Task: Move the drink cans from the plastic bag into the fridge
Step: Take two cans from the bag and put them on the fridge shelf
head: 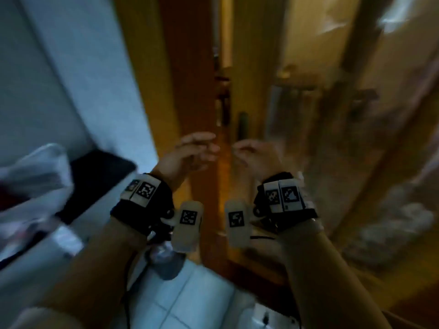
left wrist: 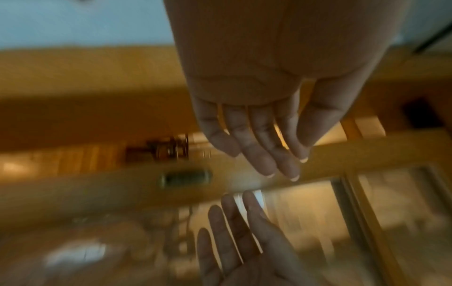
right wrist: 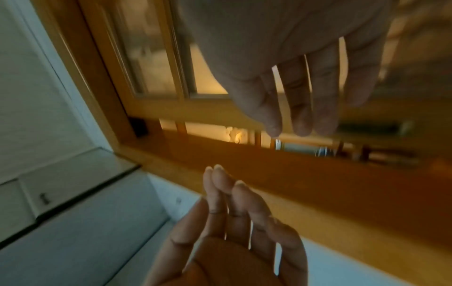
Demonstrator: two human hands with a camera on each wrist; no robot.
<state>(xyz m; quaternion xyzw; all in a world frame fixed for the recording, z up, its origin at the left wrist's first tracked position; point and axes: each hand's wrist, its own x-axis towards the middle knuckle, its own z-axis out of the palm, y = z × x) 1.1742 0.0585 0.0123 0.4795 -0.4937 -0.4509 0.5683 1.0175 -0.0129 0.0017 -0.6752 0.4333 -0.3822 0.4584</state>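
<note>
Only the head view shows the bag (head: 31, 184) at left; left hand (head: 187, 155) and right hand (head: 255, 157) hover mid-frame, fingers (left wrist: 254, 147) relaxed, empty.

A wooden door frame (head: 187, 74) with glass panels (head: 308, 55) stands beside a pale wall (head: 59, 67); white floor tiles (head: 190, 295) lie below in dim, warm light.

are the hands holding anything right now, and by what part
Nothing is held. The left hand and the right hand are both empty, fingers loose, raised side by side before the wooden door.
</note>
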